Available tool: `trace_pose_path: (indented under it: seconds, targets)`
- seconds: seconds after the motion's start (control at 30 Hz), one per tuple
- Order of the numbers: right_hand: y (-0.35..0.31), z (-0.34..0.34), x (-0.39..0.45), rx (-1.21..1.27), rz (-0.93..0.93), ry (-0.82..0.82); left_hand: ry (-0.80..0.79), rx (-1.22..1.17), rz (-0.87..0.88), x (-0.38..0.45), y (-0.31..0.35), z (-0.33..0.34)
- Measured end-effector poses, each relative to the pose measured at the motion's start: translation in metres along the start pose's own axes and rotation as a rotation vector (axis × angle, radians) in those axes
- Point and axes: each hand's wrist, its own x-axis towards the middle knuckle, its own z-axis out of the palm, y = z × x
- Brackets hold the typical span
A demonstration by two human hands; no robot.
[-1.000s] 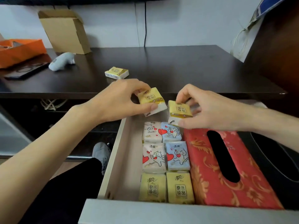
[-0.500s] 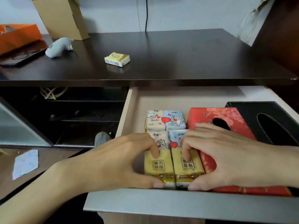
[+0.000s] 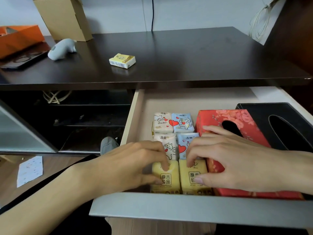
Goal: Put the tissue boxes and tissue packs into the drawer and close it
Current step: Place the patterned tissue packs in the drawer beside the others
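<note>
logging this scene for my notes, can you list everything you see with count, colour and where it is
yellow tissue packs in drawer: 2 visible, front row
cartoon tissue packs: 4, white and blue, behind the yellow ones
red tissue box: 1, right of the packs
black tissue box: 1, drawer's right side
drawer: 1, beige inside, open
yellow tissue pack: 1, on dark desk
cardboard box: 1, brown, desk back
orange box: 1, desk far left
grey object: 1, desk left
left hand: on left yellow pack
right hand: on right yellow pack

Six tissue packs in the drawer (image 3: pixel 135 112), lower centre: two yellow (image 3: pixel 166 179), two cream (image 3: pixel 162 122), two blue (image 3: pixel 183 122); one more yellow pack (image 3: pixel 122 60) on the desk (image 3: pixel 186 53), upper centre; two tissue boxes at right, one red (image 3: pixel 225 121), one black (image 3: pixel 279 122); two hands (image 3: pixel 128 165).
</note>
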Motion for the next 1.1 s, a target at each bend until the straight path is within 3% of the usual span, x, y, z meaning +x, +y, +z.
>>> trace_pose_path:
  seconds: [0.1,0.27,0.4,0.5,0.57,0.67,0.77,0.9,1.1]
  targets:
    - [0.002,0.010,-0.001,0.039,0.001,0.081,0.003,0.029,-0.009,0.003,0.001,0.001]
    - [0.009,-0.014,0.012,-0.130,-0.007,0.085,0.104,0.035,-0.052,-0.003,-0.003,-0.008]
    - [0.019,-0.039,0.051,0.007,-0.002,0.347,0.382,-0.195,-0.166,0.004,-0.026,-0.047]
    - [0.037,-0.061,0.099,0.065,0.021,0.509,0.656,-0.092,-0.289,0.029,-0.066,-0.085]
    - [0.052,-0.073,0.131,0.055,0.083,0.557,0.749,-0.015,-0.438,0.055,-0.097,-0.112]
    - [0.072,-0.081,0.166,-0.013,0.182,0.565,0.690,0.015,-0.695,0.096,-0.140,-0.139]
    - [0.086,-0.082,0.182,-0.001,0.250,0.539,0.609,0.053,-0.822,0.123,-0.168,-0.143]
    - [0.097,-0.083,0.179,0.055,0.242,0.558,0.644,0.101,-0.765,0.134,-0.171,-0.139]
    - [0.103,-0.085,0.158,0.061,0.161,0.531,0.501,-0.200,-0.394,0.141,-0.127,-0.110]
